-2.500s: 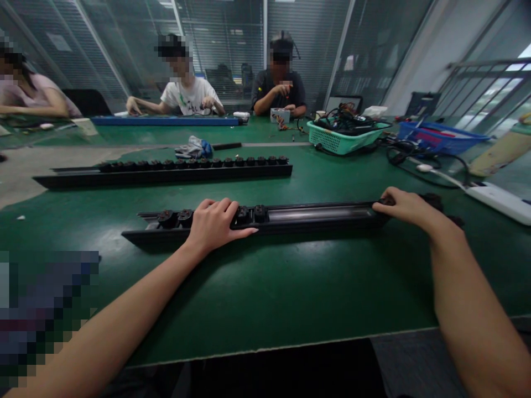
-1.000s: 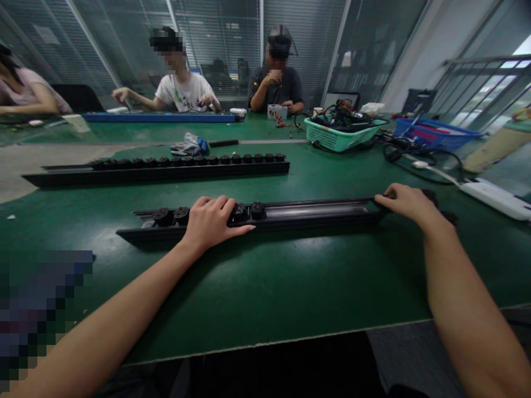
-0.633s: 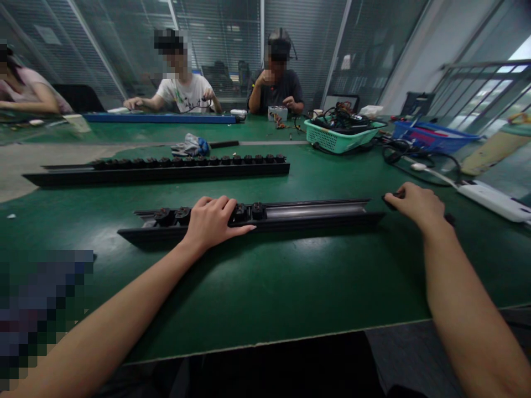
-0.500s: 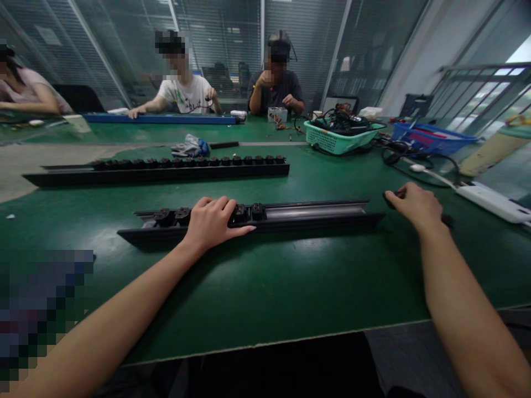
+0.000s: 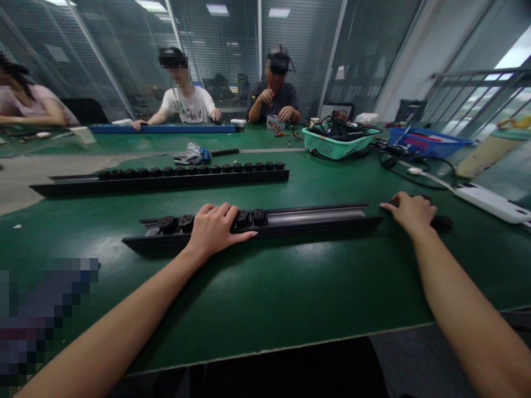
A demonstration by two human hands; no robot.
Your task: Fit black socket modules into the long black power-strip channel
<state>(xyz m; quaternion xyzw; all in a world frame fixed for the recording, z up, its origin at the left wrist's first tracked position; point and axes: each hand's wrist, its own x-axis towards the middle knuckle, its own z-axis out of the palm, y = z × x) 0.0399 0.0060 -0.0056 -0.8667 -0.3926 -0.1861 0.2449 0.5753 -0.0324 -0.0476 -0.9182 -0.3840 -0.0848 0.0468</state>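
Green surface (image 5: 290, 287), long black rail (image 5: 315, 216) across it.
L hand (image 5: 215, 229) flat on rail's sockets, fingers loose; R hand (image 5: 410, 213) covers small black part, grip unclear.

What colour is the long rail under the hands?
Black, on the green table; the rail shows clearly in the head view.
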